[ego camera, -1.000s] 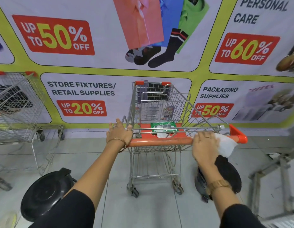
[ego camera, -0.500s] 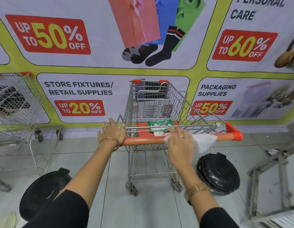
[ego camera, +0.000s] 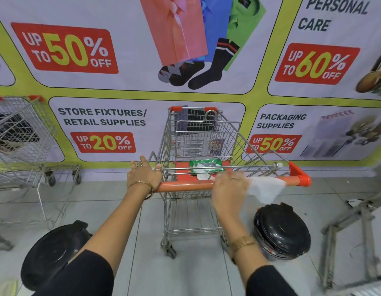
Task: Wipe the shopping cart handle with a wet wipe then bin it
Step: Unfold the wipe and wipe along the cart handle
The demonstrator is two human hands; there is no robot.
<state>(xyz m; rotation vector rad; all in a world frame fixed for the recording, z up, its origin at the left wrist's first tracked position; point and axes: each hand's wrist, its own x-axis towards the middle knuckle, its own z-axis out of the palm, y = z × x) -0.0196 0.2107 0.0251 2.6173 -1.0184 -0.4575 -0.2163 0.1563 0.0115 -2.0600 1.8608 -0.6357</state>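
A metal shopping cart stands in front of me with an orange handle (ego camera: 185, 185) across its near end. My left hand (ego camera: 143, 175) grips the handle's left end. My right hand (ego camera: 229, 190), blurred by motion, presses a white wet wipe (ego camera: 265, 189) against the handle's right half; the wipe trails out to the right of my fingers. A green pack of wipes (ego camera: 205, 165) lies on the cart's red child seat. A black bin with a closed lid (ego camera: 281, 230) stands on the floor just right of the cart, below my right hand.
A second black bin (ego camera: 55, 251) sits at the lower left by my left arm. Another wire cart (ego camera: 21, 133) is parked at the far left. A metal frame (ego camera: 356, 218) stands at the right. A sale banner (ego camera: 121, 60) covers the wall behind.
My right hand slid the wipe left along the handle from its right end, then shifted slightly back to the right. My left hand kept its grip.
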